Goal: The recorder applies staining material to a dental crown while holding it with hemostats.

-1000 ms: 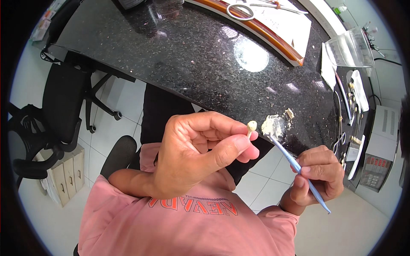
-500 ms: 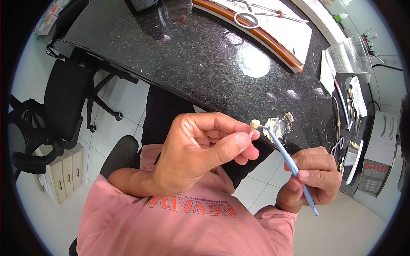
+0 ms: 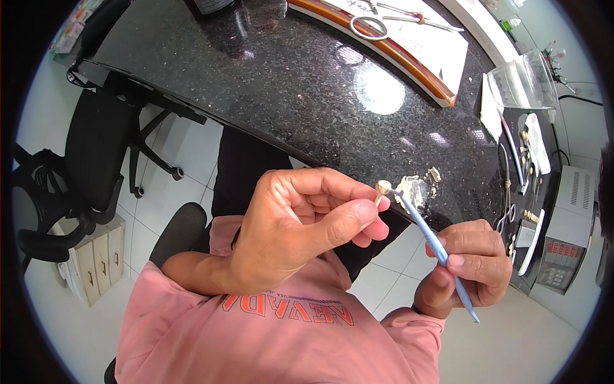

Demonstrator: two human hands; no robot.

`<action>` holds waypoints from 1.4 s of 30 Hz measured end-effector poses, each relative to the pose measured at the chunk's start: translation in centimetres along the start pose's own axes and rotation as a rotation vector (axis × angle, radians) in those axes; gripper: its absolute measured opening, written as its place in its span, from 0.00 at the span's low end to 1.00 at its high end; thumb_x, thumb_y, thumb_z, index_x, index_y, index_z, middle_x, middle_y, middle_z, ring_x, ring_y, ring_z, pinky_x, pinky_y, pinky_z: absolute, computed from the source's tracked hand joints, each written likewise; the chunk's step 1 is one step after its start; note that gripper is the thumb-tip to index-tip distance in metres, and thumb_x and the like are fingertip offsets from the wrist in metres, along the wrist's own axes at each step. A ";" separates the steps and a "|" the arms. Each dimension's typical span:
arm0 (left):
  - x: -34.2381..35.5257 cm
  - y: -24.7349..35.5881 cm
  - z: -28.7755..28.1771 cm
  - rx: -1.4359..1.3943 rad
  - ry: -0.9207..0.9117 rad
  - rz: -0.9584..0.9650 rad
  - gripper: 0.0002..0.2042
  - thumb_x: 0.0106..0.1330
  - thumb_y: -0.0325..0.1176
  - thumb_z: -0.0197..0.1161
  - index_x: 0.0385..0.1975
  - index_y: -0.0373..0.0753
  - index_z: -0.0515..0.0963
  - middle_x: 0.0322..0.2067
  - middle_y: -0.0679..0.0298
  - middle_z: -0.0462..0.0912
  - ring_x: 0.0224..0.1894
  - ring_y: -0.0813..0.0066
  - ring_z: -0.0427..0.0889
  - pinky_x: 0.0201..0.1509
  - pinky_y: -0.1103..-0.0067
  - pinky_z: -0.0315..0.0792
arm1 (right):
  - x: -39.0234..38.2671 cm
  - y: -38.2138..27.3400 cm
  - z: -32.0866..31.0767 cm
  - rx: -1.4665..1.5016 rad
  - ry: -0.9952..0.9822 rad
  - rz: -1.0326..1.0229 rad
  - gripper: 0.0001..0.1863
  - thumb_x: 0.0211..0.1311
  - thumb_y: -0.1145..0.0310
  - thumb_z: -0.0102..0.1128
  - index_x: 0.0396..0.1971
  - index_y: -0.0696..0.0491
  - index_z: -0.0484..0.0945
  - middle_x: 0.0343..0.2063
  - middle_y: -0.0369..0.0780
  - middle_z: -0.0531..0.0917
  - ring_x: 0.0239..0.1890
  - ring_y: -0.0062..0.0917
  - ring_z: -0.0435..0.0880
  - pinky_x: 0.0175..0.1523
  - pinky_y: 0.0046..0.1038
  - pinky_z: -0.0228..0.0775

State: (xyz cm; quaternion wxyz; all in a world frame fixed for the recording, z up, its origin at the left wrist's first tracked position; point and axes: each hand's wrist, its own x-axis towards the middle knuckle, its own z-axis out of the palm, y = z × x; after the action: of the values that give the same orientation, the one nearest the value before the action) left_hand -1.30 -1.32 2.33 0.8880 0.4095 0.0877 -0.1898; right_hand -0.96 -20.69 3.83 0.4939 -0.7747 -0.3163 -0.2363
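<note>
Above the tabletop's (image 3: pixel 288 102) near edge, pinched in left hand (image 3: pixel 300 224): cream crown-shaped piece (image 3: pixel 383 186) on thin stem. Held in right hand (image 3: pixel 473 259): slim blue tool (image 3: pixel 426 229), with tip at piece's right side, perhaps touching. Likely working its surface; needed for any further stroke: steady pinch, light pressure.

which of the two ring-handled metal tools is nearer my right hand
The ring-handled tool with a tan tie, its rings close to the right hand's knuckles in the picture; the other, orange-tied tool lies farther off, over the white sheet.
</note>
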 end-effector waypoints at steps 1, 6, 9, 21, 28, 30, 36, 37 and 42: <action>0.0 0.0 0.0 0.000 0.000 0.000 0.05 0.59 0.25 0.58 0.31 0.30 0.77 0.27 0.57 0.81 0.28 0.76 0.82 0.34 0.79 0.79 | 0.0 0.0 0.0 0.010 -0.017 -0.005 0.13 0.54 0.63 0.64 0.28 0.53 0.70 0.20 0.38 0.76 0.20 0.20 0.76 0.24 0.15 0.64; 0.0 0.2 0.1 -0.005 -0.011 -0.016 0.04 0.59 0.24 0.58 0.30 0.30 0.76 0.27 0.57 0.81 0.28 0.76 0.82 0.35 0.79 0.79 | -0.1 0.1 0.0 0.006 0.004 -0.012 0.13 0.54 0.63 0.65 0.28 0.53 0.71 0.20 0.38 0.76 0.20 0.20 0.76 0.24 0.15 0.64; 0.0 0.2 0.1 -0.008 -0.001 -0.011 0.03 0.59 0.23 0.58 0.30 0.30 0.76 0.27 0.56 0.81 0.28 0.76 0.82 0.35 0.80 0.79 | 0.0 -0.1 0.0 0.006 -0.004 -0.003 0.13 0.54 0.63 0.65 0.28 0.53 0.70 0.20 0.38 0.76 0.20 0.20 0.76 0.24 0.15 0.64; 0.0 0.2 0.2 -0.048 0.008 -0.016 0.03 0.58 0.22 0.58 0.29 0.29 0.76 0.27 0.57 0.81 0.28 0.76 0.82 0.35 0.81 0.78 | 0.2 0.0 -0.2 0.021 -0.035 -0.010 0.13 0.53 0.63 0.65 0.28 0.54 0.71 0.21 0.38 0.76 0.20 0.21 0.76 0.24 0.16 0.67; 0.0 -0.1 -0.7 -0.079 -0.125 -0.001 0.08 0.61 0.24 0.58 0.37 0.27 0.76 0.33 0.57 0.81 0.35 0.76 0.82 0.41 0.84 0.76 | 0.2 0.1 -0.3 0.038 -0.042 -0.021 0.13 0.53 0.63 0.65 0.29 0.54 0.71 0.21 0.39 0.76 0.19 0.21 0.76 0.24 0.16 0.67; 0.0 0.0 -0.6 -0.057 -0.112 -0.001 0.08 0.61 0.24 0.58 0.37 0.27 0.76 0.32 0.57 0.81 0.35 0.77 0.81 0.41 0.84 0.76 | 0.2 0.1 -0.3 0.036 -0.036 -0.020 0.13 0.53 0.63 0.65 0.29 0.54 0.71 0.21 0.39 0.76 0.19 0.21 0.76 0.24 0.16 0.67; 0.0 -0.2 -0.6 -0.066 -0.116 0.009 0.08 0.60 0.23 0.59 0.37 0.27 0.76 0.31 0.58 0.82 0.35 0.78 0.81 0.41 0.85 0.75 | 0.1 0.0 -0.2 0.034 -0.030 -0.013 0.13 0.53 0.63 0.65 0.29 0.54 0.71 0.21 0.39 0.76 0.20 0.21 0.76 0.24 0.16 0.67; 0.0 -0.2 -0.5 -0.067 -0.118 0.009 0.08 0.60 0.23 0.59 0.37 0.27 0.76 0.31 0.58 0.82 0.35 0.78 0.81 0.41 0.85 0.75 | 0.1 0.0 -0.2 0.029 -0.009 -0.006 0.13 0.53 0.62 0.65 0.29 0.54 0.71 0.21 0.39 0.76 0.20 0.21 0.76 0.24 0.16 0.67; 0.0 -0.3 -0.6 -0.076 -0.109 0.019 0.08 0.60 0.23 0.60 0.37 0.28 0.76 0.31 0.58 0.82 0.35 0.78 0.81 0.40 0.85 0.75 | 0.2 0.0 -0.3 0.049 -0.051 -0.018 0.13 0.53 0.63 0.65 0.29 0.54 0.71 0.20 0.39 0.76 0.20 0.21 0.76 0.24 0.16 0.67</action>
State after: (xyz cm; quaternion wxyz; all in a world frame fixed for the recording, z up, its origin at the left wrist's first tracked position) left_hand -1.45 -1.03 1.68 0.9081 0.3655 0.0427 -0.1999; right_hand -0.85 -20.89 4.12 0.5023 -0.7654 -0.3413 -0.2132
